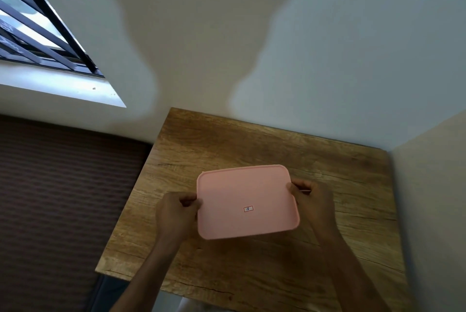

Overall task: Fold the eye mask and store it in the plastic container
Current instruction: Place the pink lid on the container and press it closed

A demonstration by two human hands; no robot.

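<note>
A plastic container with a pink lid (245,199) is in the middle of the wooden table (340,210). The lid is on and carries a small white sticker. My left hand (176,210) grips the container's left edge, fingers curled around it. Its right edge is held the same way by my right hand (311,198). The lid hides the inside of the container. No eye mask shows anywhere in view.
The table stands in a corner, with a white wall behind it and another wall along its right side. A barred window (37,34) is at the upper left. Dark ribbed fabric (63,198) lies left of the table.
</note>
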